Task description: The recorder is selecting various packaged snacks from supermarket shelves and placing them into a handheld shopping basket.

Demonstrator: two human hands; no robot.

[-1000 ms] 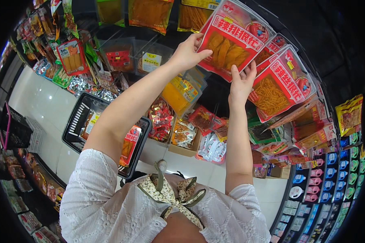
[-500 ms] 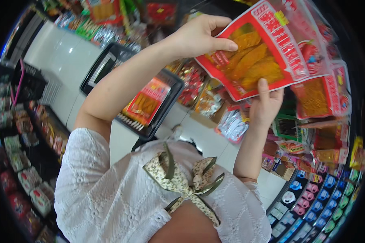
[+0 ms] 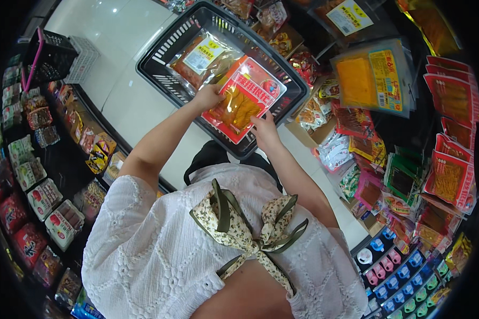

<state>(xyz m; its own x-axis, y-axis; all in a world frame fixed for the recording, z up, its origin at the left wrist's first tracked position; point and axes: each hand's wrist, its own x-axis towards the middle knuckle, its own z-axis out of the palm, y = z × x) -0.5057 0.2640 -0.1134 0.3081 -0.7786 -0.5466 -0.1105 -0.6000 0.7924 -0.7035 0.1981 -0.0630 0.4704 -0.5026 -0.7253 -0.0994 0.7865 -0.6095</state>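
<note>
A red-edged snack packet (image 3: 244, 101) with orange food behind its clear window is held over a black shopping basket (image 3: 152, 49). My left hand (image 3: 209, 98) is closed on the packet's left edge. On its lower right side, my right hand (image 3: 266, 131) grips it between thumb and fingers. Beneath it in the basket lies a clear packet (image 3: 201, 56) of reddish-brown food with a white and yellow label. The held packet covers the near part of the basket, so I cannot tell whether it touches what lies there.
Hanging red packets (image 3: 448, 178) and a large orange snack packet (image 3: 363, 78) fill the right side. Small blue, pink and green items (image 3: 410, 271) line a rack at lower right. At left stand shelves of packaged snacks (image 3: 43, 199) and another black basket (image 3: 49, 57) with a pink handle.
Both hands have brought the red packet down and left, from beside the hanging packets to over the basket. My view has shifted, bringing more of the basket into sight.
</note>
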